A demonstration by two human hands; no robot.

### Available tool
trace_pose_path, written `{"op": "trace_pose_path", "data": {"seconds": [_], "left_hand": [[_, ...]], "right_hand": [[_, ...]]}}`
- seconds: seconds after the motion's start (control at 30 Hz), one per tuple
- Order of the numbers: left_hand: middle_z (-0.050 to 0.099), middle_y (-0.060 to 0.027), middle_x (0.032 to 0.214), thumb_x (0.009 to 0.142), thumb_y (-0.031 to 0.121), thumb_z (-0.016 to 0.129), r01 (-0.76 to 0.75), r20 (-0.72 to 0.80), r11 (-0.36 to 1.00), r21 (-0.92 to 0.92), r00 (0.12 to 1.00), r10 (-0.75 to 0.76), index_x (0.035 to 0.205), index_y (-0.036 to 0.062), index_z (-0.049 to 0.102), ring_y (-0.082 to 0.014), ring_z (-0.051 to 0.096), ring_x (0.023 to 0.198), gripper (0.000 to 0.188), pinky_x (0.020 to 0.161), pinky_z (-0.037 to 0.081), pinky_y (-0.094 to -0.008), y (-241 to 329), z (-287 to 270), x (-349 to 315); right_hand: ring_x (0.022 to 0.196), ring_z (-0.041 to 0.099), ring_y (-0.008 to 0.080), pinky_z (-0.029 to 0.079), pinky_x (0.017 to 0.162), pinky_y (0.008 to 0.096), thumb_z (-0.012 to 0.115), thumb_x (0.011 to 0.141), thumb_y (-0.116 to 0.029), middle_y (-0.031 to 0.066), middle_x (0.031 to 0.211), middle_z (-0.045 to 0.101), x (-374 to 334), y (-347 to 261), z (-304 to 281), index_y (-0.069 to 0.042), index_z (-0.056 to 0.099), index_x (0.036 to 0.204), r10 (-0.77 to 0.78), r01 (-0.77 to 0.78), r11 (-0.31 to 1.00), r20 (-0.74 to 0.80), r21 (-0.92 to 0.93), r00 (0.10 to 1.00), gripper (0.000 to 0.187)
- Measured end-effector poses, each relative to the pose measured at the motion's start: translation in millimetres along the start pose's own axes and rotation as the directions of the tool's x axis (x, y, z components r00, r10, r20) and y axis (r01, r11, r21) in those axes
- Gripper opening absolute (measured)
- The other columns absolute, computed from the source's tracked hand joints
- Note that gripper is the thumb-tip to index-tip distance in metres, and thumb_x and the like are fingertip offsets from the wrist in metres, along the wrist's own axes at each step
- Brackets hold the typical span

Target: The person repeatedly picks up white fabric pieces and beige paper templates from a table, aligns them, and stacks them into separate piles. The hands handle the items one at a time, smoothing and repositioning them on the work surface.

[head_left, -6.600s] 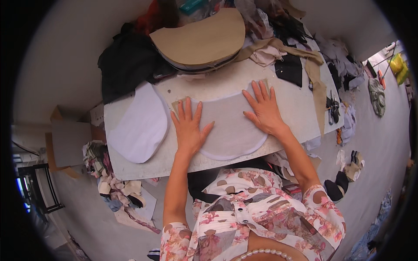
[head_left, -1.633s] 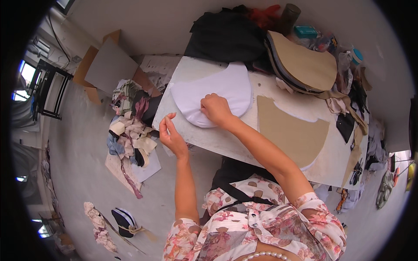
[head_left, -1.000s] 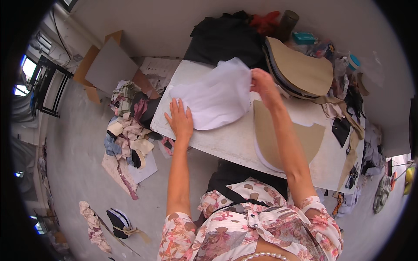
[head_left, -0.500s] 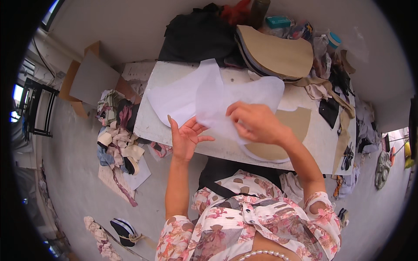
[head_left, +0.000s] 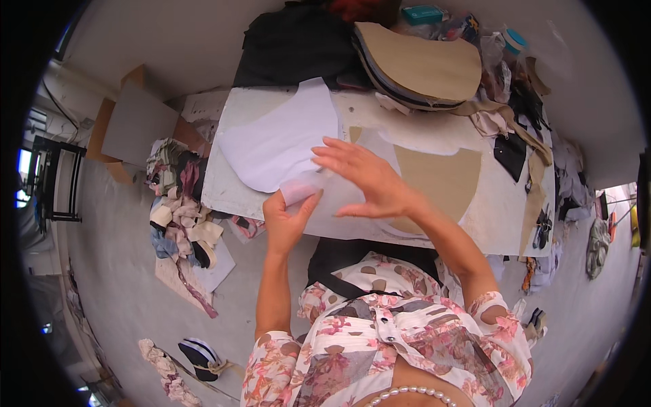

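Left of the tan panel (head_left: pixel 441 180), the left hand (head_left: pixel 285 224) pinches a sheer white sheet (head_left: pixel 342 193); the wide-spread right hand (head_left: pixel 373 176) should smooth lightly.

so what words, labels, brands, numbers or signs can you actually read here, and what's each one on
None can be read.
Teal box at the back: any print is too small and blurred.
Stacked white pieces on the table: no lettering shows.
Thin white sheet in the left hand: none visible.
Tan piece: none visible.
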State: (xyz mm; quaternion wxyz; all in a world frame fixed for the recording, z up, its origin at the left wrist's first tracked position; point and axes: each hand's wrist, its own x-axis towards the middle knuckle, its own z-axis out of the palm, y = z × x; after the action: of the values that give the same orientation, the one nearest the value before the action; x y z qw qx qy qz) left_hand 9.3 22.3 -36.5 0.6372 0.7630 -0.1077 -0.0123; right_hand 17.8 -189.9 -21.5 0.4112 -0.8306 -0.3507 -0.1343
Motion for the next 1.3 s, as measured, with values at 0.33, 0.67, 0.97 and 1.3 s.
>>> {"op": "trace_pose_path", "data": {"seconds": [0.33,0.67,0.97,1.3], "left_hand": [[0.069,-0.0082,0.081,0.076,-0.003,0.073,-0.017,-0.014,0.995,-0.099,1.000,0.016,0.087,-0.0037,0.069,-0.0132,0.063,0.071,0.012,0.064,0.049,-0.0263,49.2,-39.9,-34.9],[0.065,-0.0028,0.077,0.088,0.005,0.065,0.197,0.091,0.870,-0.452,0.980,-0.174,0.094,0.0002,0.065,-0.0073,0.059,0.063,0.008,0.055,0.046,-0.0203,5.6,7.6,9.0],[0.061,0.0036,0.072,0.090,0.018,0.066,0.273,0.203,0.942,-0.196,0.951,-0.233,0.093,0.0026,0.067,-0.0029,0.048,0.057,0.016,0.050,0.035,-0.0194,-56.7,75.3,48.1],[0.059,-0.0001,0.062,0.080,0.024,0.073,0.003,-0.034,0.898,0.441,0.999,0.014,0.083,0.0050,0.068,-0.0117,0.053,0.056,0.020,0.056,0.044,-0.0282,-61.2,112.6,72.8]], "right_hand": [[0.089,0.059,0.0255,0.029,0.108,0.0562,0.070,0.072,-0.009,0.0034,0.080,0.060,-46.7,11.6,-65.4,-0.010,0.063,0.084,0.193,-0.145,0.952,0.162,-0.270,0.968,0.014],[0.085,0.060,0.0095,0.047,0.082,0.0259,0.075,0.076,-0.008,0.0008,0.088,0.065,-156.4,-40.8,-128.7,0.000,0.063,0.090,0.761,-0.545,0.591,-0.189,0.594,0.620,0.020],[0.075,0.056,0.0060,0.044,0.068,0.0217,0.067,0.083,-0.008,-0.0017,0.080,0.061,-219.8,14.8,-109.5,-0.003,0.059,0.086,0.832,-0.597,0.552,-0.330,0.583,0.446,0.010],[0.059,0.054,0.0069,0.043,0.055,0.0233,0.065,0.085,-0.020,-0.0011,0.067,0.060,-237.6,63.8,-103.1,-0.004,0.061,0.083,0.806,-0.769,0.537,-0.480,0.347,0.347,0.016]]}}
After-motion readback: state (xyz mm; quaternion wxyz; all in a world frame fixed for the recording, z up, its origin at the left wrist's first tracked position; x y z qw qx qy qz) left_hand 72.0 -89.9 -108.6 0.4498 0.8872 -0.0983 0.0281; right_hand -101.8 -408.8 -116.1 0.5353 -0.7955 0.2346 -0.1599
